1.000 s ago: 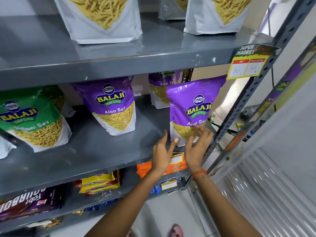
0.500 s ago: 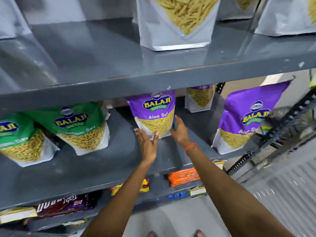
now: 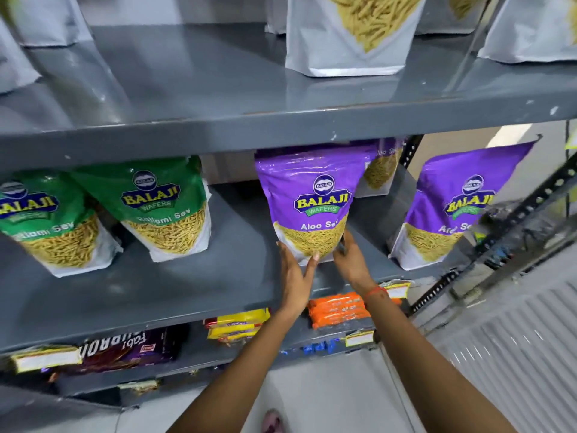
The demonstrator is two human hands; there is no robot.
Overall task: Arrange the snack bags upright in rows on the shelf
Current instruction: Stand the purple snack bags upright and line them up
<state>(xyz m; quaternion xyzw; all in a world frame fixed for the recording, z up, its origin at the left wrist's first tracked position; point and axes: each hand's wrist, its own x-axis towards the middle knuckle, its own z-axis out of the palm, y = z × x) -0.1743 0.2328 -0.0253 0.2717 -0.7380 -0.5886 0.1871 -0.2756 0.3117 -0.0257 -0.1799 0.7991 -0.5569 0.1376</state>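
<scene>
A purple Aloo Sev bag (image 3: 312, 198) stands upright on the grey middle shelf (image 3: 187, 285). My left hand (image 3: 293, 276) presses its lower left corner and my right hand (image 3: 351, 264) grips its lower right edge. Another purple bag (image 3: 449, 207) stands to the right near the shelf end, and a third purple bag (image 3: 381, 170) sits behind, partly hidden. Two green Ratlami Sev bags (image 3: 165, 210) (image 3: 53, 226) lean at the left of the same shelf.
The upper shelf (image 3: 281, 120) carries white bags of sev (image 3: 349, 35). Below, a lower shelf holds orange packets (image 3: 337, 307), yellow packets (image 3: 237, 326) and dark biscuit packs (image 3: 125, 348). A perforated upright post (image 3: 530, 204) bounds the right side.
Both hands left the right purple bag and moved left to the middle purple bag, which now sits closer to the shelf's front. The camera view swung left.
</scene>
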